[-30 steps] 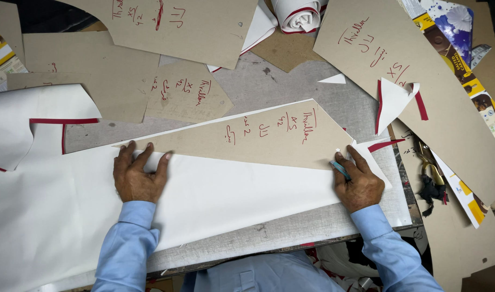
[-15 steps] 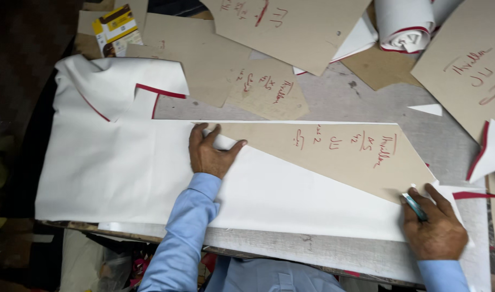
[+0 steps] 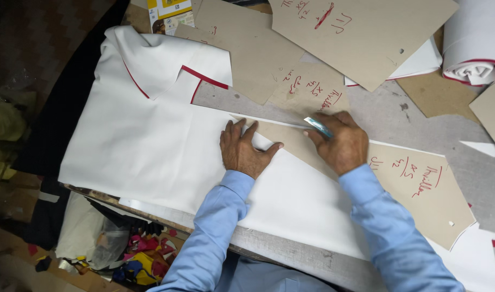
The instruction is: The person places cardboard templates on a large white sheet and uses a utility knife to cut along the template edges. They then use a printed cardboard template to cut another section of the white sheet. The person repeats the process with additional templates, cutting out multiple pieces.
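Observation:
A white sheet of material [image 3: 150,157] with red trim lies spread over the grey worktable [image 3: 415,121]. On it rests a long tan cardboard pattern piece [image 3: 420,194] with red handwriting, tapering to a point at the left. My left hand [image 3: 243,150] presses flat on the narrow end of the pattern, fingers spread. My right hand [image 3: 339,141] grips a small light-blue marking tool [image 3: 318,127], its tip at the pattern's upper edge, just right of my left hand.
More tan cardboard patterns [image 3: 361,38] lie stacked at the back. A rolled white piece with red edging [image 3: 474,59] sits at the top right. A yellow printed box [image 3: 169,12] is at the top. Colourful scraps [image 3: 139,254] fill the space below the table's left edge.
My right hand has travelled left along the pattern's upper edge, from its wide end to close beside my left hand. The view has shifted left with it.

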